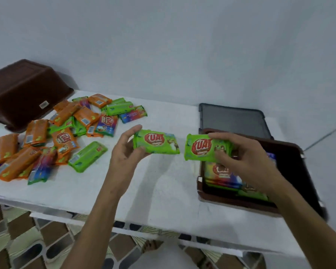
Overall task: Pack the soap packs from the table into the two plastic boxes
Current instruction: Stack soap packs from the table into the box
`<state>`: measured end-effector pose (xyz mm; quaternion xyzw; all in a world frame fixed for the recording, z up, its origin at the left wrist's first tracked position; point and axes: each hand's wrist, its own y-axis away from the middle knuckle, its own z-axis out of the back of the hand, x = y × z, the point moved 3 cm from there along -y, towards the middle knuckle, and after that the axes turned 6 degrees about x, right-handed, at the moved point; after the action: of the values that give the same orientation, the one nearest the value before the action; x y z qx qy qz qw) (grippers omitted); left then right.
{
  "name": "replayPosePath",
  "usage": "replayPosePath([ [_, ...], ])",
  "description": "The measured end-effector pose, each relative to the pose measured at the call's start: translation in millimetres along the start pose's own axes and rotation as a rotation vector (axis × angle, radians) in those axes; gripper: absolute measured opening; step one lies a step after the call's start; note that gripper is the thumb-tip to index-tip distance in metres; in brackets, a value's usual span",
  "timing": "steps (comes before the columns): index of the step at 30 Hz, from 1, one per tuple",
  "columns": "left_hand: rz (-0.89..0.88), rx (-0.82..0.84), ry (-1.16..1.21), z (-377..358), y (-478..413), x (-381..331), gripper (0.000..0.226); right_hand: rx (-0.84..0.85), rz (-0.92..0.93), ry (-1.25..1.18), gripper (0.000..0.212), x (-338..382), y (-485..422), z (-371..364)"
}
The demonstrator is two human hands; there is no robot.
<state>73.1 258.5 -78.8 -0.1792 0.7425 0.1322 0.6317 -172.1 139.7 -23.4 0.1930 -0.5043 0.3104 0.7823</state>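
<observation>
Head view: the left hand (pixel 124 150) holds the first green soap pack (pixel 156 144) by its short end, thumb above and fingers curled beneath. The pack juts out level over the tabletop (pixel 163 191), label up. The right hand (pixel 241 152) pinches the second green soap pack (pixel 202 148) the same way, just over the near-left corner of the open brown box (pixel 231 204). Holding each pack by an end probably keeps it flat and its long side free, so it can be laid onto the packs lying flat and stacked in the box.

The two held packs are near each other but apart. The right one looks next in line for the box, and the left one can follow across the bare strip of tabletop between them.

A heap of soap packs (pixel 56 133), orange, green and multicoloured, lies loose on the left. Nothing lies between it and the box. An upturned brown box (pixel 23 90) sits bottom-up at the rear left, touching the heap, so it is not yet ready to fill. A grey lid (pixel 233 117) lies flat behind the open box.

The box stands close to the tabletop's front and right edges, so a hard push there could shift it toward the drop. The right forearm crosses over the box and hides part of the inside.
</observation>
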Motion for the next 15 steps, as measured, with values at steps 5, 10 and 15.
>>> replayPosePath([
  [5, 0.055, 0.095, 0.083, -73, -7, 15, 0.056, -0.044, -0.116, 0.052, 0.032, -18, 48, 67],
  [10, 0.078, 0.182, -0.036, -123, -15, 33, 0.057, -0.023, -0.228, 0.082, 0.027, -44, 80, 108],
  [15, 0.08, 0.146, -0.091, -138, -21, 40, 0.054, 0.007, -0.342, 0.062, 0.026, -80, 81, 115],
])
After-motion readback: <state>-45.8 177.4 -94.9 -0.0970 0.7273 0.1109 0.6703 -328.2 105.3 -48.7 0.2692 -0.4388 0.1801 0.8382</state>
